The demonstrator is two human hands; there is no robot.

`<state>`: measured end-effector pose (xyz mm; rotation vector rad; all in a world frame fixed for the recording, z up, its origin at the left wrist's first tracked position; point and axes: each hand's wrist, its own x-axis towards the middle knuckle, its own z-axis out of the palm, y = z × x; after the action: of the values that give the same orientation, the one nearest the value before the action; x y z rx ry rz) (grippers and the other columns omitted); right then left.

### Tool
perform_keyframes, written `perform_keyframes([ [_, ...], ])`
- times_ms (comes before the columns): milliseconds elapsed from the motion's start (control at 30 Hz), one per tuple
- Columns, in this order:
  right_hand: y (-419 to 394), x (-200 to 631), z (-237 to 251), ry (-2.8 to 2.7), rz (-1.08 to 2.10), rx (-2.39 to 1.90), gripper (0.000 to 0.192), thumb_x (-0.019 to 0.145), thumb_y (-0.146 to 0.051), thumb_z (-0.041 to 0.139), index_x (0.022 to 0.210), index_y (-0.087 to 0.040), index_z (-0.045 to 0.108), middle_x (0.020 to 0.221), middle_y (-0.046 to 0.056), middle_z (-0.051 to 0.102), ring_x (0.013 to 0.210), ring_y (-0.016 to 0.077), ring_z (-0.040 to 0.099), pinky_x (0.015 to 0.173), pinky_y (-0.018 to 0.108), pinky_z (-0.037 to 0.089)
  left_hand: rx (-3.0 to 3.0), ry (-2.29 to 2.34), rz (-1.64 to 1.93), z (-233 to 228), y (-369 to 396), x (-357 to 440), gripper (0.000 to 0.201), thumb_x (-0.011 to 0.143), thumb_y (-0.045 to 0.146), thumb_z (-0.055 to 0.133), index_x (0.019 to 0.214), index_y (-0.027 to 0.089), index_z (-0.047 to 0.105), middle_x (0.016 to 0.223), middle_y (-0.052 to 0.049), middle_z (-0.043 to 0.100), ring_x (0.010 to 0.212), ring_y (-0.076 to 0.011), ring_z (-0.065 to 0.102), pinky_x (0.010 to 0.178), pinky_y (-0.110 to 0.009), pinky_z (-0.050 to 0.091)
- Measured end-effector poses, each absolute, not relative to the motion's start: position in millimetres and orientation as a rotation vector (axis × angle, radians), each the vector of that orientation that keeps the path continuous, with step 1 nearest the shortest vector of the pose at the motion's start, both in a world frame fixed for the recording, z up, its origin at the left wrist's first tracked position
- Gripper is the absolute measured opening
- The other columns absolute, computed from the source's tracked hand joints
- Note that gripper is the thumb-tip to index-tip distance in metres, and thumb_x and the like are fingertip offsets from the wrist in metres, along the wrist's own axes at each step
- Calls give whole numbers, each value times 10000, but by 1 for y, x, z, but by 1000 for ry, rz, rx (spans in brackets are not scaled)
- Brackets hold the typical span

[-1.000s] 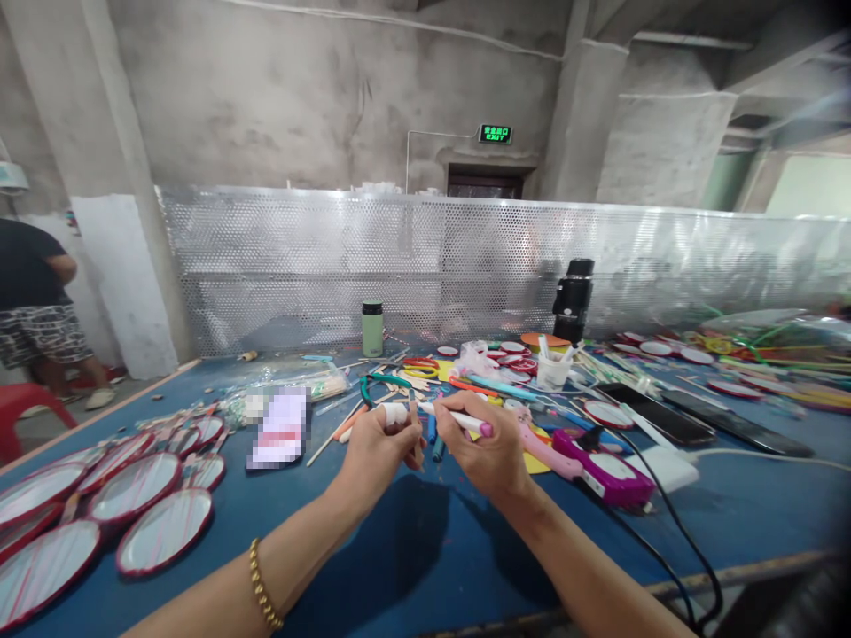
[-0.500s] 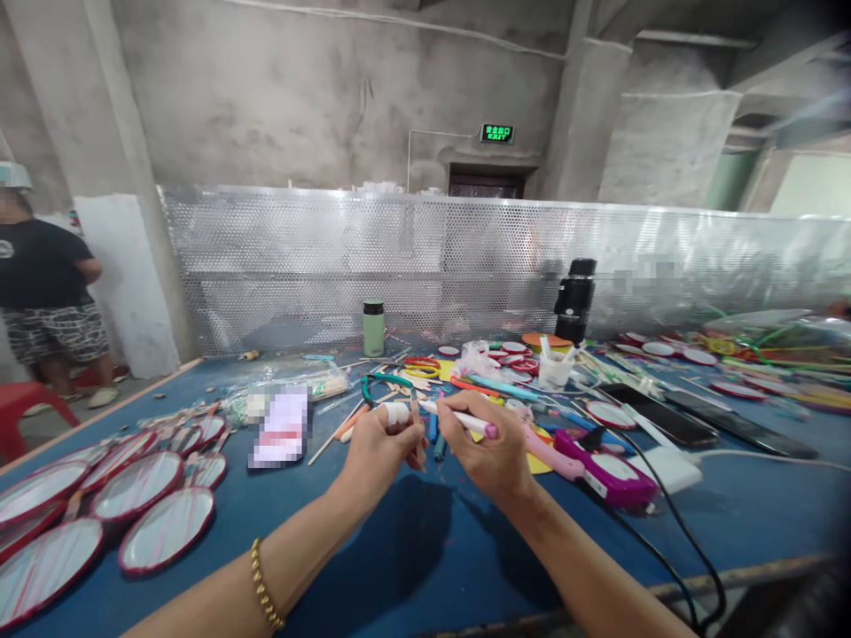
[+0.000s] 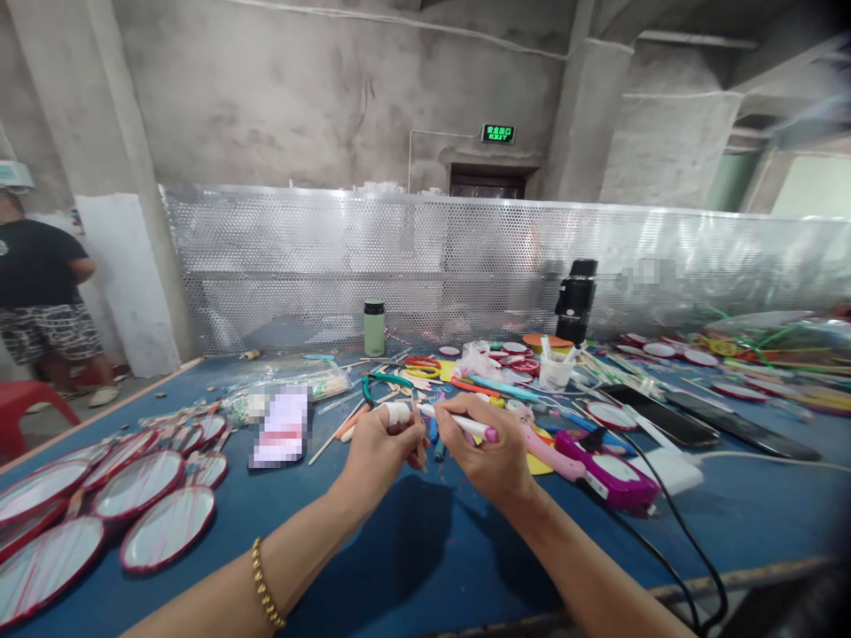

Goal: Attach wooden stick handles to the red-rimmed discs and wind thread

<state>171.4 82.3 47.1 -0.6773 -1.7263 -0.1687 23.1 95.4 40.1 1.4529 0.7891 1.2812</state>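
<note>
Right hand [image 3: 488,454] grips a white pen [image 3: 458,423], tip pointing left toward a thin stick [image 3: 420,443], possibly wooden, pinched upright in the left hand [image 3: 380,450].

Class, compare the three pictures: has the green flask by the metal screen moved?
No. The green flask stands at the same spot against the perforated screen.

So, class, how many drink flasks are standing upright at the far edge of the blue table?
2. A green flask stands left of centre by the perforated metal screen; a black flask stands further right. Clutter could hide others.
</note>
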Motion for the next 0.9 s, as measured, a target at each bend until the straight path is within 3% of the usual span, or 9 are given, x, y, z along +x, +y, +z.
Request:
perform_keyframes([
  [900, 81, 170, 49, -1734, -126, -714, 132, 886, -177, 567, 784, -198, 649, 656, -2, 676, 560, 120, 596, 552, 229, 464, 1453, 766, 1278, 41, 94, 22, 179, 699, 262, 676, 597, 152, 579, 491, 13, 594, 423, -98, 556, 461, -207, 486],
])
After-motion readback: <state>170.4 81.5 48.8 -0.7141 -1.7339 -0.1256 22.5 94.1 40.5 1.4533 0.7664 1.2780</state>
